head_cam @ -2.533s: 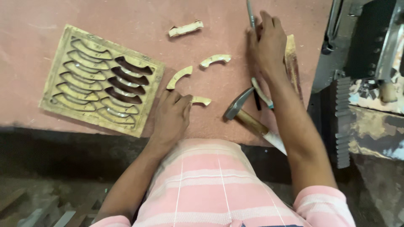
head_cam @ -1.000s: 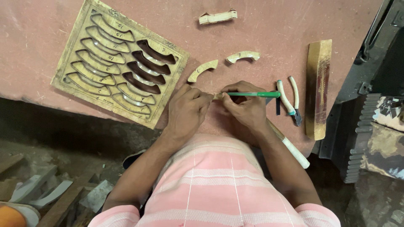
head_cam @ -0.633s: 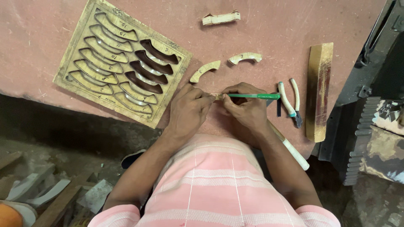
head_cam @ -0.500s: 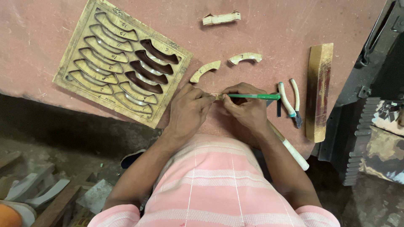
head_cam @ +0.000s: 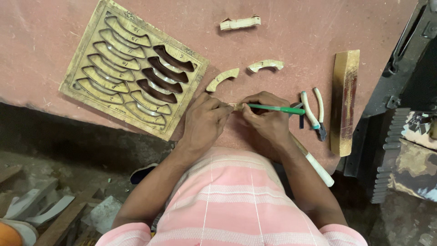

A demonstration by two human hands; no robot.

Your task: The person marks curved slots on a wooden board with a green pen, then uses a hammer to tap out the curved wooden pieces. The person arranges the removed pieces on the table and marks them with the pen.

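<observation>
My left hand pinches a small curved wooden piece against the reddish table. My right hand grips a green pen with its tip on that piece. Both hands meet near the table's front edge. Two more curved wooden pieces lie just beyond my hands. A third piece lies farther back.
A square wooden mould board with several curved slots, some filled, lies at the left. Pliers with white handles, a long wooden block and a white-handled hammer sit at the right. A dark machine stands beyond the table's right edge.
2.5 s ago my right hand reached far over the table and my left rested on a piece. Since about 1 s ago both hands stay together, the pen on the small piece.
</observation>
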